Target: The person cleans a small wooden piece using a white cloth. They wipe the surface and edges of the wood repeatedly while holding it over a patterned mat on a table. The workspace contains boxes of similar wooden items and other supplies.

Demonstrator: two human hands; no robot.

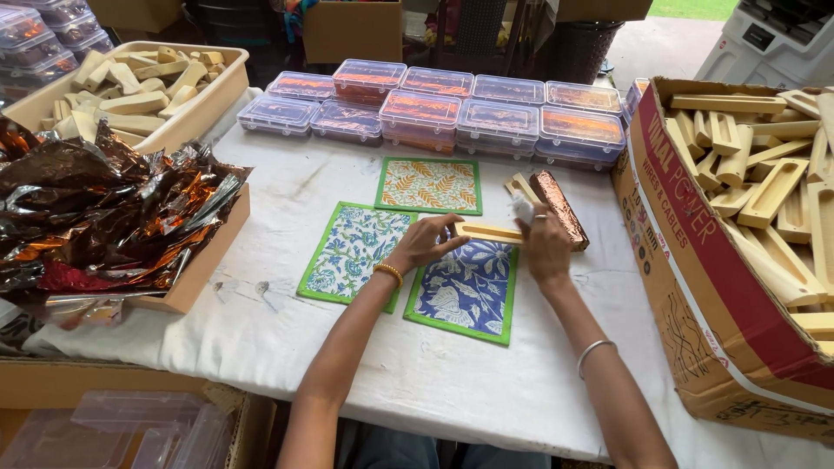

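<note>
We steady a wooden block [488,232] flat on the bench [452,391]: our left hand [423,244] pins its near end with fingers together, while our right hand [543,246], grip clamped on a white cloth [522,208], rubs its far end. Beside the block lie a foil-wrapped block [560,208] and three printed mats [429,185], kept within reach.
</note>
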